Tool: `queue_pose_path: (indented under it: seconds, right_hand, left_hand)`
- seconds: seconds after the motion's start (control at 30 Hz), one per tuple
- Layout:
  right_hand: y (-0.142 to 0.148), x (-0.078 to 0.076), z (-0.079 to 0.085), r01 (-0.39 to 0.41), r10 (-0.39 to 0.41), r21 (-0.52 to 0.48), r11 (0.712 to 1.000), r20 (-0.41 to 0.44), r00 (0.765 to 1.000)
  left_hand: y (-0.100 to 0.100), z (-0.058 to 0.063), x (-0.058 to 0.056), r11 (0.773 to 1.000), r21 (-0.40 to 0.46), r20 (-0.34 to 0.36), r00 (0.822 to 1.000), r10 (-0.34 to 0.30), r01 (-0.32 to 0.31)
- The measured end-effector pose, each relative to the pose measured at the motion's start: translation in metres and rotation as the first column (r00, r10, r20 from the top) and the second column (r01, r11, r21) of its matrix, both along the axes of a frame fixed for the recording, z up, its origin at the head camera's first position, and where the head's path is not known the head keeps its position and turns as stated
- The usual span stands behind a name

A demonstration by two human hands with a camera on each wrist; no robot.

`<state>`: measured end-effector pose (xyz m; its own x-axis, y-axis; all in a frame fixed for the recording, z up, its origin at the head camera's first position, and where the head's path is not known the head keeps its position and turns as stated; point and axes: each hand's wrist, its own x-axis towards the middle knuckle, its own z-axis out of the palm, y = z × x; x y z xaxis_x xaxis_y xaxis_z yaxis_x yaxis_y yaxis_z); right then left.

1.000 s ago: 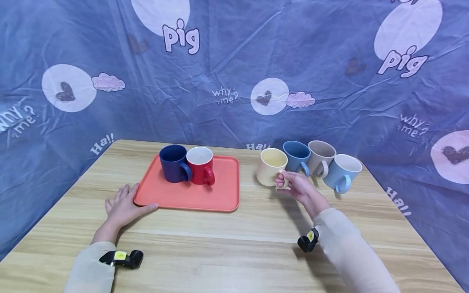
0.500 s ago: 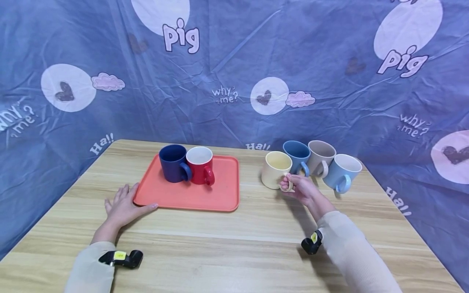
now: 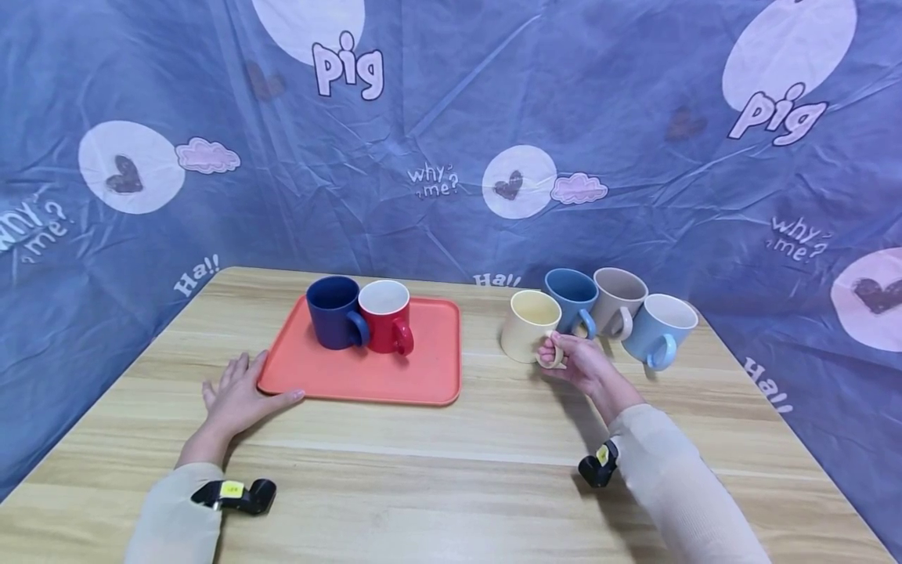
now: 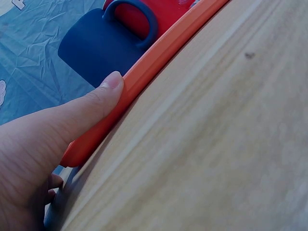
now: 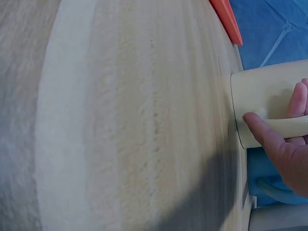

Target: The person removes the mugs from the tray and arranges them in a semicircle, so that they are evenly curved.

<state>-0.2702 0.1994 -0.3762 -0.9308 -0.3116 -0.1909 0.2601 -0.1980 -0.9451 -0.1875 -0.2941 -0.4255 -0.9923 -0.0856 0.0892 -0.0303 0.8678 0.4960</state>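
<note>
In the head view a cream mug (image 3: 527,327) stands upright, its handle toward the near right. My right hand (image 3: 581,364) grips that handle; the right wrist view shows the fingers (image 5: 298,98) curled at it, with the mug's base right at the tabletop. My left hand (image 3: 239,398) lies spread at the near left corner of the orange-red tray (image 3: 423,384). Its thumb (image 4: 103,94) rests along the tray's front rim in the left wrist view, while the other fingers reach along the left side. On the tray stand a navy mug (image 3: 334,317) and a red mug (image 3: 384,325) with a white inside.
Close behind and to the right of the cream mug stand a steel-blue mug (image 3: 569,298), a grey-beige mug (image 3: 616,301) and a light blue mug (image 3: 655,333). The wooden table (image 3: 395,486) ends at the back against a blue printed cloth (image 3: 437,110).
My right hand has shifted the cream mug slightly right and nearer to me, then held almost still over the last half second. The left hand and tray have stayed put.
</note>
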Motion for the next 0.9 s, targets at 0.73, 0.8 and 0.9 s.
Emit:
queue_pose_path:
  seconds: [0.73,0.8,0.9]
  right_hand:
    - [0.013,0.013,0.012,0.076,-0.072,0.157,0.985,-0.032,0.997]
    - [0.015,0.015,0.016,0.072,-0.065,0.180,0.981,-0.047,0.997]
    - [0.017,0.017,0.021,0.067,-0.055,0.198,0.978,-0.069,0.996]
  left_hand:
    - [-0.001,0.000,-0.002,1.000,0.002,0.003,1.000,-0.002,0.002]
    - [-0.001,0.000,-0.002,1.000,0.002,0.005,1.000,-0.001,0.001]
    - [-0.001,0.001,-0.001,1.000,0.002,0.007,1.000,-0.001,0.001]
